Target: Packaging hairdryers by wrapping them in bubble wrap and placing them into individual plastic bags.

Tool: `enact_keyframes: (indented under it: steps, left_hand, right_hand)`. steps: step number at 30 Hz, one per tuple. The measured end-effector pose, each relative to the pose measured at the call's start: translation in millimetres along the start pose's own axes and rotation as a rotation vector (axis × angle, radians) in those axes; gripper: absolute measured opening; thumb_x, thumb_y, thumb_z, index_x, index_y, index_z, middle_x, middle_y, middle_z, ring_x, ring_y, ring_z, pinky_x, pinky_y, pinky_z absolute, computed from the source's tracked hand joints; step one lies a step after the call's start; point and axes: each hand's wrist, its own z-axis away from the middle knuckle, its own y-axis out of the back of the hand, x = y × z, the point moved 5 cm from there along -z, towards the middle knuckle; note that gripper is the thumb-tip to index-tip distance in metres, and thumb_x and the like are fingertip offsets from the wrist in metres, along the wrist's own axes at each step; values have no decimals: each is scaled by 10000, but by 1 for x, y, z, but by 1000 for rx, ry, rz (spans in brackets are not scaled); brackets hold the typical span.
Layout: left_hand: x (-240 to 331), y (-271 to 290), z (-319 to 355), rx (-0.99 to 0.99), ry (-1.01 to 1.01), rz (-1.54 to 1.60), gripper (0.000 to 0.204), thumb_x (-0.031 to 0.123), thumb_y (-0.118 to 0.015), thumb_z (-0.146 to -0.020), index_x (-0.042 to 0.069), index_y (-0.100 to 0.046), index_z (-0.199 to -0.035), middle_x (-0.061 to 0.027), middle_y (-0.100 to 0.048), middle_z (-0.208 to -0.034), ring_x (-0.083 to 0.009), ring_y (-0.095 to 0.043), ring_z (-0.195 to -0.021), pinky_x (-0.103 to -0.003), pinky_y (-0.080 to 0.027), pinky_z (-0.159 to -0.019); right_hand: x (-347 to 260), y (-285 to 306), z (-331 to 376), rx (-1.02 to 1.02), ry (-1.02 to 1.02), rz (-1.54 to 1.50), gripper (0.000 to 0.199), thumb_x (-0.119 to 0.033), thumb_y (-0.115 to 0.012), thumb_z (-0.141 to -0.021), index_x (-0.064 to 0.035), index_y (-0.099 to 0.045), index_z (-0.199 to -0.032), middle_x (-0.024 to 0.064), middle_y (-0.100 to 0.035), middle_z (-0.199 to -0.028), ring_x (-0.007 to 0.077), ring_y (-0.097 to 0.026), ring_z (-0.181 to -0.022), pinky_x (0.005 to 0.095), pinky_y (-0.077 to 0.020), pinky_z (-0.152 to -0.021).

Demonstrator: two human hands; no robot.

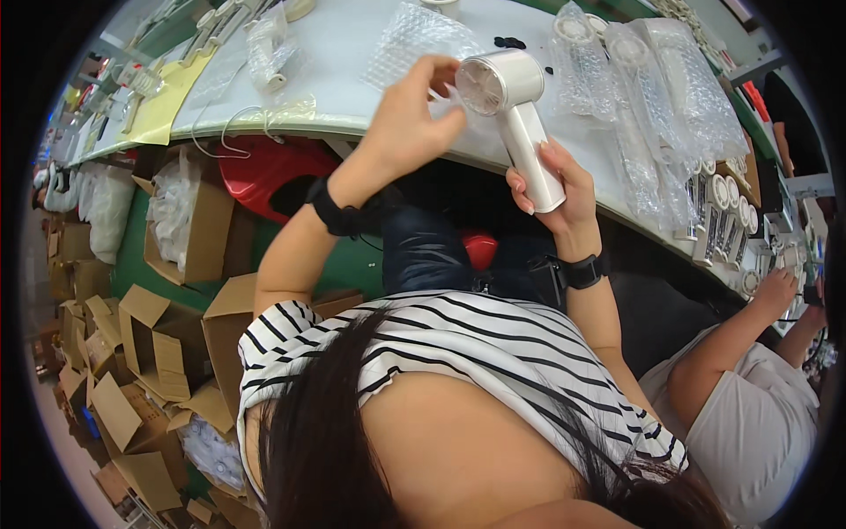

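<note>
Gripping the white handle of a handheld fan (515, 115) from below, the right hand (564, 198) holds it upright above the white worktable's (352, 53) near edge, at about one o'clock in the view. The left hand (410, 119), wrist bent back, curls its fingertips against the round fan head at its nine o'clock side. Bubble-wrapped fans (652, 97) lie at two o'clock, a yellow sheet (167, 106) at ten, and open brown cartons (150, 344) at eight.
</note>
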Motion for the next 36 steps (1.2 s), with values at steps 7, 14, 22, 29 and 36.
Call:
enact_keyframes:
  steps: [7,14,22,29,36]
  left_hand:
    - [-14,-42,9,-189,-14,-227,242,203,-628,-686,34,-584,-854,-116,-598,-847,-310,-550,-751,-354,-438,-680]
    - [-11,-46,12,-215,-122,-344,205,232,-616,-699,28,-625,-689,-110,-616,-768,-309,-551,-721,-349,-441,-670]
    - [-23,-34,8,-220,346,-88,167,153,-577,-739,15,-642,-808,-94,-614,-792,-248,-562,-809,-313,-449,-693]
    - [8,-30,-2,-26,-142,-210,155,147,-583,-744,4,-606,-799,-98,-580,-808,-219,-559,-753,-298,-449,-596]
    - [32,-35,-11,-188,-325,-111,105,73,-610,-728,4,-586,-803,-97,-558,-796,-239,-531,-715,-302,-442,-611]
  right_hand:
    - [-12,17,27,196,-39,234,403,-201,-425,-860,48,-364,-1171,184,-511,-999,211,-551,-623,244,-434,-389]
    - [-19,13,55,199,99,374,456,-198,-437,-851,65,-327,-1207,231,-483,-1113,224,-574,-614,254,-456,-394]
    - [18,10,51,263,133,354,450,-143,-464,-842,60,-310,-1213,230,-511,-1051,220,-578,-581,257,-452,-385]
    - [16,9,49,283,104,466,462,-130,-500,-839,40,-317,-1227,197,-534,-975,203,-576,-550,255,-449,-381]
    - [-3,11,39,201,2,598,507,-129,-537,-821,33,-327,-1252,142,-535,-849,186,-567,-526,244,-437,-369]
